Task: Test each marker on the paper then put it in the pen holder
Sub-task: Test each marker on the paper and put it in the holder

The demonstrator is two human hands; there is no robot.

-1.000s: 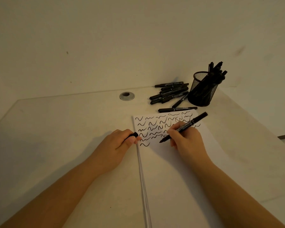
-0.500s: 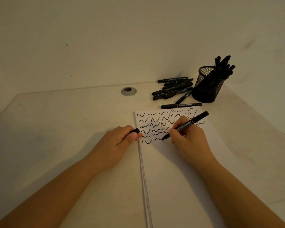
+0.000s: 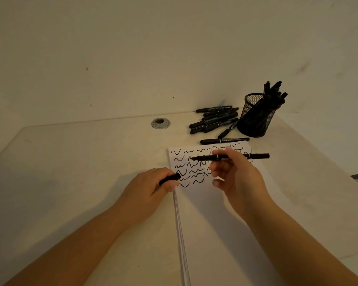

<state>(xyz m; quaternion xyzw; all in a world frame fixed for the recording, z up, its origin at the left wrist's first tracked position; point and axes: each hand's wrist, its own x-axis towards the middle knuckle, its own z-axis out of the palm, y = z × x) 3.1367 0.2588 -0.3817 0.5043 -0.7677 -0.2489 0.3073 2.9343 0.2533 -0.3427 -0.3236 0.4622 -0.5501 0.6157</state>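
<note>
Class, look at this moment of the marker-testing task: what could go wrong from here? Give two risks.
1. The marker in the right hand is uncapped, held level above the paper; its tip could smear the fresh squiggles or stain fingers.
2. The pen holder looks crowded and its markers lean to one side, so pushing another in might tip it.

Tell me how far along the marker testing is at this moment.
Done: several markers stand in the pen holder, and rows of squiggles fill the top of the paper. In hand: the right hand holds an uncapped marker level above the paper; the left hand grips its cap. Left: capping and storing this one, then the pile of markers lying beside the holder.
</note>
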